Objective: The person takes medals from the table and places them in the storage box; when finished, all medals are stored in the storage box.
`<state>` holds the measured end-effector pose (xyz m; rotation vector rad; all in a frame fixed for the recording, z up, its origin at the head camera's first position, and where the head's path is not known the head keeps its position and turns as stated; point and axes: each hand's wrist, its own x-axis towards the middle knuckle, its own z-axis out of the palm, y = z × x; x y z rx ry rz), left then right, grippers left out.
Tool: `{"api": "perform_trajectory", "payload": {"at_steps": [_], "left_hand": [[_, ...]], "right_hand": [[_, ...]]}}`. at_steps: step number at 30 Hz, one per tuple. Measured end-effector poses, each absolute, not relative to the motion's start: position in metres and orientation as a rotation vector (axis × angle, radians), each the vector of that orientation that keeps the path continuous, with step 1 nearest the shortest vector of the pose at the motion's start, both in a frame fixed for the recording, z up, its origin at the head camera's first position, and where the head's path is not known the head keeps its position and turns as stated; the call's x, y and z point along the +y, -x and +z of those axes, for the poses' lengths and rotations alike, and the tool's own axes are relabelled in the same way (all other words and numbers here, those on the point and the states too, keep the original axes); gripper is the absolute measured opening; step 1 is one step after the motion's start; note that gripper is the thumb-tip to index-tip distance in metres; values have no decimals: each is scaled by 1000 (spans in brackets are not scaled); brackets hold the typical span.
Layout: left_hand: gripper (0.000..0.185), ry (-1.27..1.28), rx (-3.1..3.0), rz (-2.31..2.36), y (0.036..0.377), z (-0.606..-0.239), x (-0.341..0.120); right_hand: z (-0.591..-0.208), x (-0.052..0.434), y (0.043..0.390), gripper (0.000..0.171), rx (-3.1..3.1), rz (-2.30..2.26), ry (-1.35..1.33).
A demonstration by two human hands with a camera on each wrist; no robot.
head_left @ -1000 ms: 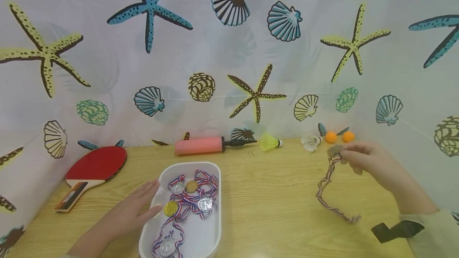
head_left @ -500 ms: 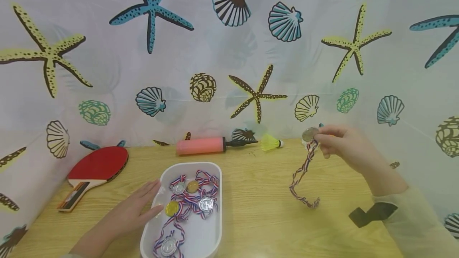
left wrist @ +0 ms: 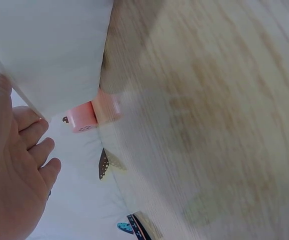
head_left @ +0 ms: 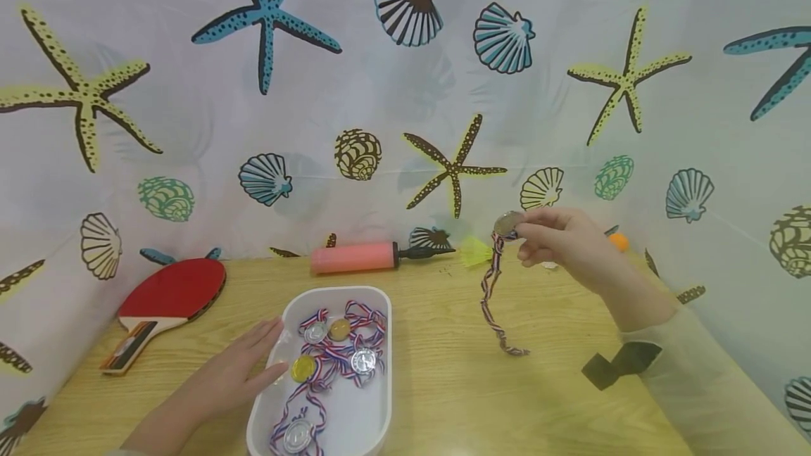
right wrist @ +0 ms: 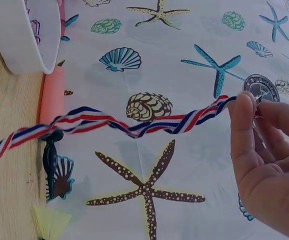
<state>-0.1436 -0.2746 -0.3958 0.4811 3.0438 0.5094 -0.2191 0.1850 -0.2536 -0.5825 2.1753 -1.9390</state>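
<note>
R wrist cam shows my right hand (right wrist: pixel 272 165) pinching the medal (right wrist: pixel 261 89); head view shows its ribbon (head_left: pixel 493 298) hanging to the surface (head_left: pixel 443 385), and my left hand (head_left: pixel 237 371) flat against the tray (head_left: pixel 380 400).

— Can any text, number or brand be read anywhere?

— None can be read. Embossing can be made out on the silver medal (right wrist: pixel 261 88), but it is too small and blurred to be deciphered.

— And on the medals in the tray (head_left: pixel 380 343), or the paddle (head_left: pixel 166 301) at the tabletop's left edge?

— Nothing legible is shown there. Only starfish and shells are printed on the curtain (head_left: pixel 405 90).
</note>
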Motion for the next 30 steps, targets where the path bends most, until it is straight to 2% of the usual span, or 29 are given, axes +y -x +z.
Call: {"api": "perform_trajectory", "payload": {"at_steps": [11, 15, 19, 25, 30], "left_hand": [[74, -468, 3046, 499, 144, -397, -275], [74, -470, 3052, 504, 144, -397, -275], [74, -479, 3056, 506, 144, -398, -275], [74, -470, 3042, 509, 144, -397, -275], [75, -465, 3046, 513, 144, -396, -274]], "right_hand": [[-233, 147, 217, 6, 2107, -2018, 661], [-222, 132, 212, 10, 2073, -2054, 709], [-212, 117, 207, 24, 2058, -2047, 752], [-202, 100, 201, 13, 1961, -2053, 844], [-196, 85, 197, 13, 1897, -2045, 888]]}}
